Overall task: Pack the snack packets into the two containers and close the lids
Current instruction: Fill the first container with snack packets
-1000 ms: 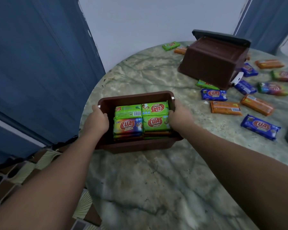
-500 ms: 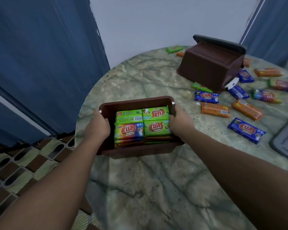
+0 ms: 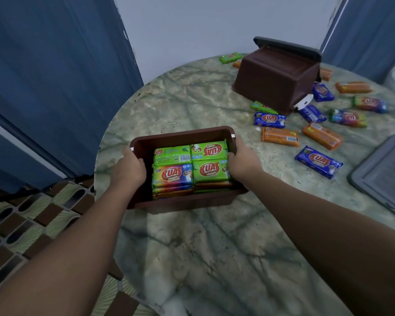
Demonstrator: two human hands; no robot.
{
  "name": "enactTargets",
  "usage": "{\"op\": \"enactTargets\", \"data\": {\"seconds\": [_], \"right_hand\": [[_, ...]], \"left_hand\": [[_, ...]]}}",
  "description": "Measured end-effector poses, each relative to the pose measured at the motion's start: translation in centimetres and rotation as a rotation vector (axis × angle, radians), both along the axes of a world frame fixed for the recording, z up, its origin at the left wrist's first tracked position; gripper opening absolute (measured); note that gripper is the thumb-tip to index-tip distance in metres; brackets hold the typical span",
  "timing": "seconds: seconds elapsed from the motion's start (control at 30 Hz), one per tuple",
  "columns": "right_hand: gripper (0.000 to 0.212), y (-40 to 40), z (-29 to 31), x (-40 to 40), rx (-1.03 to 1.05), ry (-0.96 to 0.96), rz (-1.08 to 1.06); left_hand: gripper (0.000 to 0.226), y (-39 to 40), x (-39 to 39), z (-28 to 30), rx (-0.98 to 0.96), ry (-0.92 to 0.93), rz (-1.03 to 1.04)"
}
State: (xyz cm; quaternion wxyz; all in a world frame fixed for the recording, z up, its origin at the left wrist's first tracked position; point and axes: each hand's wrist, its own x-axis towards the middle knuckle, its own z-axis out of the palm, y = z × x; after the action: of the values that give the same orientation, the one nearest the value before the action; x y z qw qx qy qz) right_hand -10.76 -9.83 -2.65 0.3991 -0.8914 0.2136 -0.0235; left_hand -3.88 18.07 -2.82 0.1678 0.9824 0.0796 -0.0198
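Gripping the open box (image 3: 183,202) by its two short ends, we have our left hand (image 3: 129,172) curled over the left rim and our right hand (image 3: 243,164) curled over the right rim, thumbs inside the walls. The box sits near the table's (image 3: 214,258) left edge, and we take it as our landmark. Inside it, packets (image 3: 189,169) lie flat in stacked layers, four on top: three green ones and one rainbow-coloured. The stacks fill the side of the box nearest us, leaving a bare strip along the far wall.

Beyond the box and to its right, a second box (image 3: 275,82) rests upside down on the table, a dark lid (image 3: 287,45) propped behind it. Loose packets lie scattered to the right of our box: a blue one (image 3: 318,161) nearest, orange ones (image 3: 279,136) just past it, and more blue, orange, green and rainbow ones around the overturned box. Farther right, at the frame's edge, a grey lid (image 3: 383,176) lies flat on the table.
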Motion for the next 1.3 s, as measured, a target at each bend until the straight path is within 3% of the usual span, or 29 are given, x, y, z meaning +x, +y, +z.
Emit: {"op": "enactTargets", "data": {"seconds": [0.43, 0.9, 1.3], "right_hand": [[0.033, -4.6, -0.2, -4.7, -0.054, 0.057, 0.105], [0.039, -6.2, -0.2, -9.4, -0.044, 0.072, 0.067], [0.029, -8.8, -0.7, -13.2, -0.050, 0.070, 0.140]], "left_hand": [[0.038, -3.9, -7.6, -0.2, -0.036, -0.009, 0.113], [0.037, -5.6, -11.9, -0.3, -0.042, -0.016, 0.068], [0.034, -8.0, -17.6, -0.5, 0.002, -0.007, 0.162]]}}
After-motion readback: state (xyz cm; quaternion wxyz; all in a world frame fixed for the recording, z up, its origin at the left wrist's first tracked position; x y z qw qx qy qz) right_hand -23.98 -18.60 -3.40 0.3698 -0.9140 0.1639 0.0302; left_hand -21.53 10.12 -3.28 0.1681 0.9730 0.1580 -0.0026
